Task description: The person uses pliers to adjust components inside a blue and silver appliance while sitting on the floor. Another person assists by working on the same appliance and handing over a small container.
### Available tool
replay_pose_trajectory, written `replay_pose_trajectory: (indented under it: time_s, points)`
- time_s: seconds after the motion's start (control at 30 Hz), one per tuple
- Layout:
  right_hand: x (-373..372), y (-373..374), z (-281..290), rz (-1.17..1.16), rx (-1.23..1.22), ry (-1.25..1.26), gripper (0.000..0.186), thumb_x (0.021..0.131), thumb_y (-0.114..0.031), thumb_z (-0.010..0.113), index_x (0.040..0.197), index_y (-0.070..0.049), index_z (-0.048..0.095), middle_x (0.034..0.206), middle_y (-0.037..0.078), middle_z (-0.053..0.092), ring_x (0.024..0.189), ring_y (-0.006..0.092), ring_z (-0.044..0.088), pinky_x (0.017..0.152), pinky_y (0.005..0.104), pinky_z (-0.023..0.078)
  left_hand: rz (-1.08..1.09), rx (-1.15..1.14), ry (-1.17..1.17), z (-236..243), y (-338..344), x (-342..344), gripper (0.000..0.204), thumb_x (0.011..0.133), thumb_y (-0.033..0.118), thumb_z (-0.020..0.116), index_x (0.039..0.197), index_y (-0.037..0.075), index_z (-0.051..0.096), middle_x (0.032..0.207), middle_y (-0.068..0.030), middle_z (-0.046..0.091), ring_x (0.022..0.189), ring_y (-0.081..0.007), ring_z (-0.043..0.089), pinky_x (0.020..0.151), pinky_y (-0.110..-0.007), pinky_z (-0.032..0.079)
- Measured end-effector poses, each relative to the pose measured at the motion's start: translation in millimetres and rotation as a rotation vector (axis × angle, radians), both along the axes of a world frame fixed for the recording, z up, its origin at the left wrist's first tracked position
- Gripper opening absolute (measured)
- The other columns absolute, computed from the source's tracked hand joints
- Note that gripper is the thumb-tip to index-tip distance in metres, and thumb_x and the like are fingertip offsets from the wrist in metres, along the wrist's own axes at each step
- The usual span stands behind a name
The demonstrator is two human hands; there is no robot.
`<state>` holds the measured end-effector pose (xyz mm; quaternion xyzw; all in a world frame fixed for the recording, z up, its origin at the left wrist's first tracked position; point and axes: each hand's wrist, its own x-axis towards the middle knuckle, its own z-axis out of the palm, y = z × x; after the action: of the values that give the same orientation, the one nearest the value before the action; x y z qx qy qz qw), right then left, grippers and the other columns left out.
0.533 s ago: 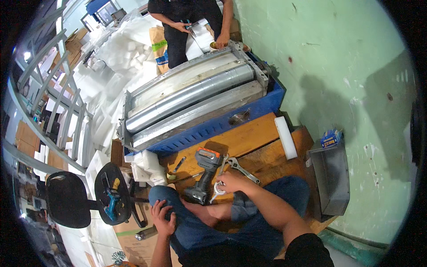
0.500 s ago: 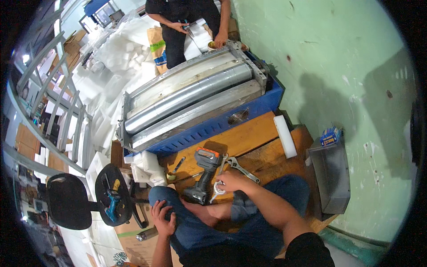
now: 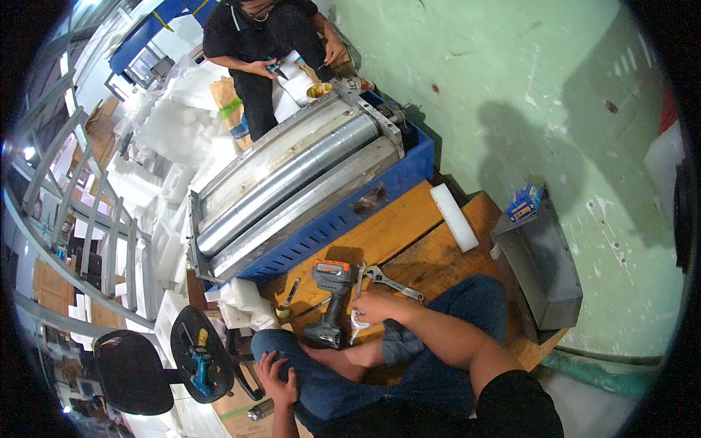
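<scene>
My left hand [image 3: 277, 378] rests on my left knee, fingers apart and holding nothing. In front of my crossed legs, my right hand [image 3: 376, 305] is low over the wooden boards with its fingers curled. A white ring-shaped piece [image 3: 358, 323] shows at its fingertips, and a slim wrench [image 3: 361, 274] runs up from beside them; which one the fingers grip is hidden. An adjustable wrench [image 3: 394, 282] lies just beyond that hand. To its left stands a grey cordless power tool [image 3: 334, 299] with an orange marking.
A blue machine [image 3: 321, 208] with a metal roller [image 3: 292, 186] spans the far side. Behind it a person [image 3: 263, 44] sits holding a small tool. A white block [image 3: 454, 217] and grey metal bin [image 3: 544, 266] are right; a chair [image 3: 201, 350] bearing a blue tool is left.
My view has shifted, bringing more of the person opposite into sight. That person's hand has lifted off the yellow roll by the machine. My own hands stay in nearly the same places.
</scene>
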<state>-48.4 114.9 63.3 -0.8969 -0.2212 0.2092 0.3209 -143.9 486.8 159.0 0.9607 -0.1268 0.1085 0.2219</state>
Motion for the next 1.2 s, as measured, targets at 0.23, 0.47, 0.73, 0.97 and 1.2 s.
replay_pose_trajectory:
  time_s: [0.23,0.47,0.73,0.97,1.2]
  points:
    - [-4.0,1.2,7.6,-0.036,0.051,-0.051,0.034,0.086,-0.031,0.071,0.109,-0.005,0.070,0.102,0.023,0.070,0.096,0.0430,0.069,0.083,0.0536,0.055,0.018,0.005,-0.018,0.6,-1.6,-2.3,0.026,0.077,0.023,0.072,0.101,0.011,0.071,0.132,-0.0126,0.063,0.136,-0.0409,0.049,0.118,-0.059,0.027]
    - [-8.7,1.1,11.3,-0.067,0.114,-0.081,0.035,0.085,-0.028,0.072,0.112,-0.006,0.073,0.102,0.022,0.072,0.097,0.0406,0.070,0.084,0.0540,0.055,0.026,0.008,-0.014,3.6,-3.5,-3.2,0.026,0.078,0.023,0.072,0.101,0.012,0.071,0.133,-0.0120,0.064,0.137,-0.0397,0.049,0.117,-0.058,0.029]
    - [-7.4,-2.0,17.0,-0.025,0.095,-0.043,0.036,0.086,-0.030,0.072,0.112,-0.005,0.071,0.101,0.024,0.071,0.096,0.0433,0.070,0.083,0.0519,0.056,0.022,0.016,0.002,7.6,-6.4,-0.8,0.027,0.077,0.023,0.072,0.102,0.012,0.072,0.132,-0.0126,0.063,0.136,-0.0417,0.048,0.117,-0.058,0.029]
    - [-6.8,1.4,1.1,0.004,0.057,-0.086,0.034,0.086,-0.029,0.070,0.106,-0.002,0.069,0.096,0.026,0.070,0.094,0.0444,0.070,0.082,0.0541,0.056,0.021,0.009,0.029,10.1,-9.6,-1.4,0.025,0.077,0.022,0.071,0.100,0.010,0.073,0.133,-0.0149,0.062,0.135,-0.0438,0.048,0.116,-0.059,0.030]
    - [-8.3,0.5,5.6,-0.005,0.023,-0.088,0.031,0.084,-0.027,0.067,0.103,-0.003,0.071,0.094,0.024,0.071,0.091,0.0436,0.071,0.080,0.0542,0.057,-0.032,0.055,0.018,5.5,-5.5,0.9,0.029,0.087,0.031,0.068,0.104,0.008,0.070,0.135,-0.0172,0.061,0.136,-0.0468,0.046,0.116,-0.060,0.030]
